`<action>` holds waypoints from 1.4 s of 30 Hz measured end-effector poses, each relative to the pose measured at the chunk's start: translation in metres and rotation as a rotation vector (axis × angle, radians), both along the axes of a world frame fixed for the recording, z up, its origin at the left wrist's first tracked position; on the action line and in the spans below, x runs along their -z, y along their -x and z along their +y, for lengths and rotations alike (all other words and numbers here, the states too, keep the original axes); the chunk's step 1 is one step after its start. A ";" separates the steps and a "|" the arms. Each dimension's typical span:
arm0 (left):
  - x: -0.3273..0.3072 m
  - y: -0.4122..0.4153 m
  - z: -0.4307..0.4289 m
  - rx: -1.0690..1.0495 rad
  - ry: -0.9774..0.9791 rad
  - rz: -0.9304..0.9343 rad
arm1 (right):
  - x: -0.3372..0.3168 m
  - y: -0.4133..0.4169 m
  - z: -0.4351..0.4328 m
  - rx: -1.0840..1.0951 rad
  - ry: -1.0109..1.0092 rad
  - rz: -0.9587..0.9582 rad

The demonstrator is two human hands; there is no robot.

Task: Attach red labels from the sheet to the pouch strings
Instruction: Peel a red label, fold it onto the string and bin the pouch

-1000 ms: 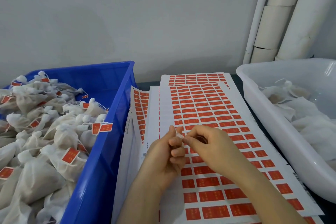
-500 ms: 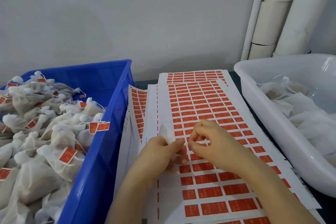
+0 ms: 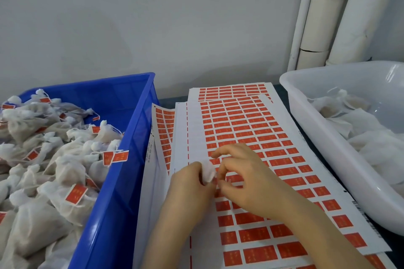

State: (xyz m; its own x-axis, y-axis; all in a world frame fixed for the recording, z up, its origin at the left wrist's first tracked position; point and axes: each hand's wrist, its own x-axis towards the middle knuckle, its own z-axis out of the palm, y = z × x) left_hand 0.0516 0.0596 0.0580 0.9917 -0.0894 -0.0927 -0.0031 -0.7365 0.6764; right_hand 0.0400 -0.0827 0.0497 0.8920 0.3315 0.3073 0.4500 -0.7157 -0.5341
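The left hand [image 3: 188,183] curls its fingers round a small white pouch [image 3: 207,171], which sticks out of the fist with its long axis running 6 to 12 o'clock and its free end toward 12. The right hand [image 3: 251,183] meets it from 3 o'clock, with fingers bent and the tips close together at the pouch's lower edge; I cannot tell whether they pinch anything. Both hands hover over the sheet [image 3: 194,137], whose long axis also runs 6 to 12 and which carries rows of red labels [image 3: 253,233]. A blue bin [image 3: 122,172] of tagged pouches sits at 9 o'clock, and a white tub [image 3: 328,144] at 2.
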 end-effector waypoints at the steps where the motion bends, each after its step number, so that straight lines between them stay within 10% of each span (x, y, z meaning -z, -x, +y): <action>1: -0.001 -0.002 -0.001 0.064 -0.073 0.027 | 0.001 0.000 0.001 -0.022 0.025 -0.012; 6: -0.002 -0.013 -0.004 0.206 -0.535 -0.014 | 0.002 0.001 0.004 -0.134 0.006 0.028; 14: 0.011 0.005 -0.013 -0.116 -0.171 -0.540 | 0.009 -0.002 0.015 0.067 -0.112 0.008; 19: 0.018 -0.007 -0.011 -0.384 0.275 -0.247 | 0.012 -0.004 0.016 0.078 -0.019 -0.085; 29: 0.012 -0.008 -0.007 -0.443 0.528 0.188 | 0.013 -0.004 0.018 0.090 0.051 -0.145; 33: 0.002 -0.003 -0.008 -0.445 0.990 0.427 | 0.015 -0.005 0.016 0.091 0.078 -0.136; 42: 0.004 -0.001 -0.016 -0.566 1.132 0.330 | 0.014 -0.003 0.020 0.128 0.086 -0.168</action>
